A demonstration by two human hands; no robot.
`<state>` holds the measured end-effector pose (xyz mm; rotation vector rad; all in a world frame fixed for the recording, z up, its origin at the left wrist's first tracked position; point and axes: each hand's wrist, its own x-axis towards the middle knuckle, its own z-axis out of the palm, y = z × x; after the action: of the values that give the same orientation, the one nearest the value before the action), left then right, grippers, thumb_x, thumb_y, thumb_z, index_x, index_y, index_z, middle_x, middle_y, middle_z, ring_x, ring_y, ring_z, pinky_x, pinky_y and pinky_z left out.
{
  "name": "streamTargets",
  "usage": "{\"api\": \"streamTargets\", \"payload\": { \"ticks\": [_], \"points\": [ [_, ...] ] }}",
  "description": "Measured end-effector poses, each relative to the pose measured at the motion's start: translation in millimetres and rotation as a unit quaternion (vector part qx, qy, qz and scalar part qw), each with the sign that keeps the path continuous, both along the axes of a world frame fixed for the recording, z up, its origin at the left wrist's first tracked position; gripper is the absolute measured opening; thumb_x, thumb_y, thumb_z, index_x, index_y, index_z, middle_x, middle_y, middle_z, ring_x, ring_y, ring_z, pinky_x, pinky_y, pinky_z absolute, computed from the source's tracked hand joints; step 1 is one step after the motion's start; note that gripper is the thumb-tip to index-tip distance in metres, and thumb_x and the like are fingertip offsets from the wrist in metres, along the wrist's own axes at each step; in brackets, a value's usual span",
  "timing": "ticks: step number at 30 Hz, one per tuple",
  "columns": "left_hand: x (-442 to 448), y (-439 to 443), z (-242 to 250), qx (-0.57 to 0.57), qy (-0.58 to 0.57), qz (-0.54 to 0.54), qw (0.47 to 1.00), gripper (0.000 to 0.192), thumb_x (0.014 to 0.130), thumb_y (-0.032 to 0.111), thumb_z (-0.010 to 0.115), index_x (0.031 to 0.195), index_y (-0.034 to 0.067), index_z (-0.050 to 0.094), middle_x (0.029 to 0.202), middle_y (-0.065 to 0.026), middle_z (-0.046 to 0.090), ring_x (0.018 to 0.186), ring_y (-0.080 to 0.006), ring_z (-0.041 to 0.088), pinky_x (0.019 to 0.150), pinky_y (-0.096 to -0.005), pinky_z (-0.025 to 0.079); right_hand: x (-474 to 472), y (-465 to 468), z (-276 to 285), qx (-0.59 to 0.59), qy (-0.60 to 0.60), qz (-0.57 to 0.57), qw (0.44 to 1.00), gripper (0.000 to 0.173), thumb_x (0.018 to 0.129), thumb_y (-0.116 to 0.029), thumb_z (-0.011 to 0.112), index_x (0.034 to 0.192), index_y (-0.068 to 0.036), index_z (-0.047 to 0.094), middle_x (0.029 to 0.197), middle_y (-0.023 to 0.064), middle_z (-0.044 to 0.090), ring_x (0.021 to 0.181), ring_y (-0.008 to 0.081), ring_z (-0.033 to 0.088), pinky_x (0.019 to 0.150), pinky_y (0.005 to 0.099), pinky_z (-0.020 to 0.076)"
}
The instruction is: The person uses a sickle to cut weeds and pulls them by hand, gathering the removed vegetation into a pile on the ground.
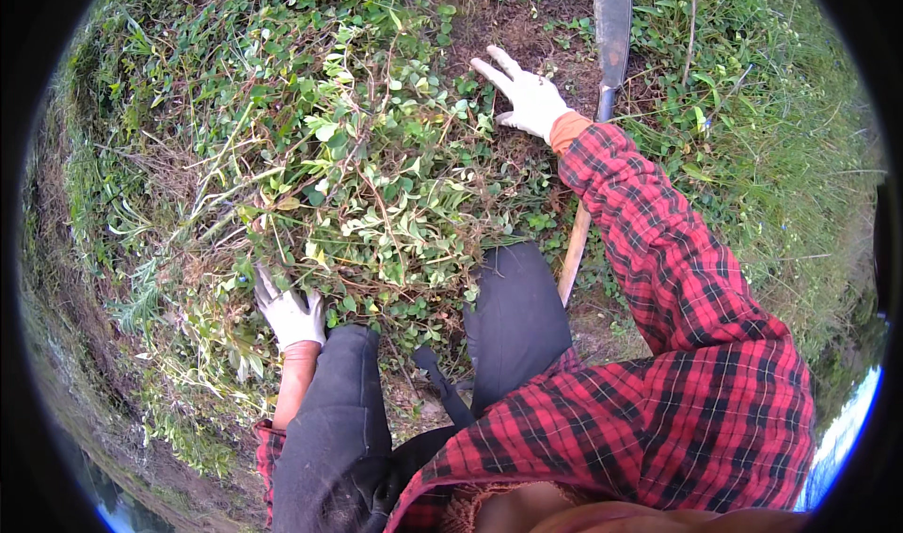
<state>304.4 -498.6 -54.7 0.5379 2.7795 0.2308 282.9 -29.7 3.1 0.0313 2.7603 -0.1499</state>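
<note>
My right hand [525, 95], in a whitish work glove soiled at the fingertips, is held over leaves and bare soil with its fingers spread and nothing in it. Beside my left knee, my left hand [291, 313] in a similar glove rests against a heap of leafy vines [374, 201]; leaves partly cover its fingers, so its grip is unclear. A billhook-like tool lies to the right, its dark metal blade [612, 32] beyond my right wrist. Its wooden handle [574, 254] emerges below my right forearm, which hides the part between.
Pale cut stems [229, 194] stick out from the heap's left side. Brown soil [522, 28] shows ahead, and grass [783, 180] grows to the right. My bent knees [518, 293] border the heap; a dark strap [444, 385] hangs between my legs.
</note>
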Motion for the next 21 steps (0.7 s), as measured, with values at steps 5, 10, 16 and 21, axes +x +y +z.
{"api": "streamTargets", "payload": {
  "ticks": [5, 10, 16, 21],
  "points": [
    [-1, 6, 10, -0.011, -0.031, -0.001, 0.999, 0.08, 0.072, 0.032, 0.059, 0.136, -0.002, 0.024, 0.142, -0.0235, 0.02, 0.129, -0.0395, 0.023, 0.106, -0.0481, 0.019, -17, -12, -25, -0.113, -0.054, -0.004, 0.992, 0.058, 0.066, 0.001, 0.056, 0.119, -0.021, 0.049, 0.14, -0.0006, 0.031, 0.092, 0.0277, 0.06, 0.077, 0.0342, 0.0497],
    [-1, 5, 13, -0.012, -0.036, -0.008, 0.999, 0.08, 0.073, 0.031, 0.059, 0.136, -0.003, 0.023, 0.142, -0.0239, 0.019, 0.129, -0.0396, 0.022, 0.106, -0.0482, 0.019, -7, -4, -43, -0.173, -0.002, -0.024, 0.985, 0.033, 0.081, -0.015, 0.053, 0.114, -0.018, 0.053, 0.117, 0.0049, 0.05, 0.095, 0.0277, 0.057, 0.08, 0.0348, 0.0478],
    [2, 3, 6, -0.007, -0.034, 0.001, 0.999, 0.078, 0.074, 0.03, 0.058, 0.136, 0.0, 0.023, 0.143, -0.0229, 0.018, 0.13, -0.039, 0.021, 0.106, -0.0485, 0.019, -10, -32, -67, -0.334, 0.045, -0.421, 0.842, 0.032, 0.088, -0.037, 0.05, 0.08, -0.007, 0.058, 0.067, 0.0107, 0.059, 0.065, 0.0294, 0.055, 0.064, 0.0377, 0.0415],
    [-2, 7, 12, -0.031, -0.021, -0.014, 0.999, 0.075, 0.075, 0.029, 0.057, 0.136, 0.0, 0.025, 0.143, -0.0235, 0.018, 0.13, -0.0384, 0.021, 0.106, -0.0474, 0.019, 44, -101, -80, -0.378, 0.049, -0.468, 0.798, 0.034, 0.088, -0.033, 0.048, 0.078, -0.001, 0.057, 0.064, 0.0162, 0.054, 0.06, 0.0286, 0.051, 0.057, 0.0372, 0.0397]
  ]
}}
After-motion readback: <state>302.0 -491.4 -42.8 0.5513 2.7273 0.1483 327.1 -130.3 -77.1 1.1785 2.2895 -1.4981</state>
